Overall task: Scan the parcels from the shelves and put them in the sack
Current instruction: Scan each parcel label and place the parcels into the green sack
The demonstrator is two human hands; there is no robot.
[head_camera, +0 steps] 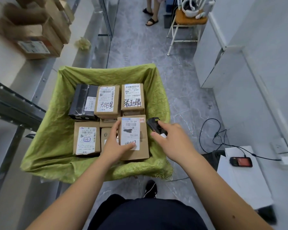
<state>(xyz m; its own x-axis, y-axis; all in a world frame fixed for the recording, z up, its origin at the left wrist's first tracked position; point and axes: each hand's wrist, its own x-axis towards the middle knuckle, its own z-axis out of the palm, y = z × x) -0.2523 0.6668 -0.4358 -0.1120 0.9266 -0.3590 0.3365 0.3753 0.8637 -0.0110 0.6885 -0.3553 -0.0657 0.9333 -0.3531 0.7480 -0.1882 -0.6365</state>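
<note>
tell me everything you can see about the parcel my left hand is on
The parcel is a brown cardboard box lying flat, label up, in the near right part of the green sack. Its white shipping label bears barcodes, a blacked-out patch and handwriting. The left hand holds its left edge, thumb on the label.

Floor (140,52): grey marbled tile with pale veins.
Left side: metal shelving (15,103), grey uprights.
Right side: white cabinets (223,67) along a white wall.
Far end: white-framed chair (184,29) with an orange seat.
Near right: white unit (243,176); wall socket (279,146) above it.
Light: even, soft.
</note>
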